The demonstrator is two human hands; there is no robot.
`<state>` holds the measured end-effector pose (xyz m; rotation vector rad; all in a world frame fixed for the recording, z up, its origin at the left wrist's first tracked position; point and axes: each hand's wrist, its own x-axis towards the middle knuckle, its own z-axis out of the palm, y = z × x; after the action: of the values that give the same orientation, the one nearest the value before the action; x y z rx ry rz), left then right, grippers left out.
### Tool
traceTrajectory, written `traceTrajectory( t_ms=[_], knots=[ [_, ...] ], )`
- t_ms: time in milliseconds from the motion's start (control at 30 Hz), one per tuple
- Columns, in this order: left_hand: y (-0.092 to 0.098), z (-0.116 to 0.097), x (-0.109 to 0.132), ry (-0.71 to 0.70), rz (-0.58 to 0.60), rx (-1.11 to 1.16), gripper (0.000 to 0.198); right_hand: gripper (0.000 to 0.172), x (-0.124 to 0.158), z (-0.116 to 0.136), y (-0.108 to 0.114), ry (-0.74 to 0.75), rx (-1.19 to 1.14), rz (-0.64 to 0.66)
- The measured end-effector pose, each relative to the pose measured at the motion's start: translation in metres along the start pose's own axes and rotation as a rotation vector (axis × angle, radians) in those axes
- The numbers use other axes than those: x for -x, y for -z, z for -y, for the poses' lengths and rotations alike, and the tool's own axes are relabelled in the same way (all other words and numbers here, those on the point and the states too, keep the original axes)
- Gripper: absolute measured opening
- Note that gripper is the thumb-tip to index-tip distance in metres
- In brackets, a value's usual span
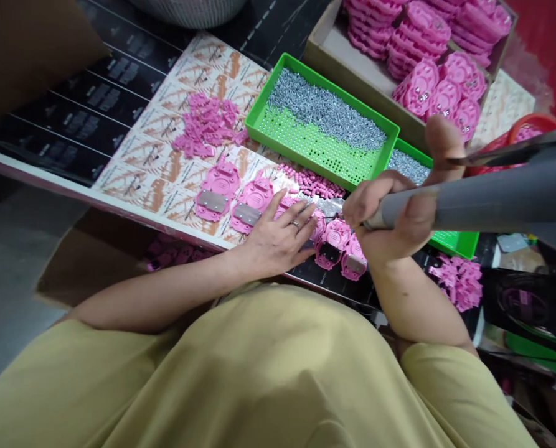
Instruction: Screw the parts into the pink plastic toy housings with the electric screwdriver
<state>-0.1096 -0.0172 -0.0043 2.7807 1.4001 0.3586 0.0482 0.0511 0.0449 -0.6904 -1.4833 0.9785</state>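
Observation:
My left hand, with a ring on one finger, lies with its fingers spread over a row of pink plastic housings, partly hiding some of them. To its left, a pink housing with a silver plate stays uncovered. My right hand is wrapped round a grey electric screwdriver, whose thin bit points down to the left at the row. Just below the tip sits a housing with a black plate, beside another with a silver plate. Whether the bit touches a screw, I cannot tell.
Beyond the row, a green tray holds many small silver screws; a second green tray stands to its right. Small pink pieces lie heaped at left, more at right. A cardboard box holds stacked pink housings.

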Motion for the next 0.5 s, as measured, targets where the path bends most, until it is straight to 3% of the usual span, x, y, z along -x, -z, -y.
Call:
traceTrajectory(
  t_ms=[67,233,400,500],
  knots=[
    [0.0,0.0,-0.001,0.003,-0.016,-0.002,0.049,0.045,0.001,-0.01,-0.004,0.085,-0.108,-0.036],
    [0.004,0.0,-0.002,0.01,0.053,0.022,0.047,0.037,-0.001,-0.017,-0.006,0.104,-0.23,0.035],
    [0.002,0.0,-0.002,-0.011,0.022,-0.023,0.047,0.038,0.007,-0.015,-0.002,0.001,-0.149,0.057],
    [-0.001,0.0,0.0,-0.026,-0.018,-0.069,0.049,0.049,0.002,-0.016,0.005,-0.014,-0.05,0.127]
  ],
)
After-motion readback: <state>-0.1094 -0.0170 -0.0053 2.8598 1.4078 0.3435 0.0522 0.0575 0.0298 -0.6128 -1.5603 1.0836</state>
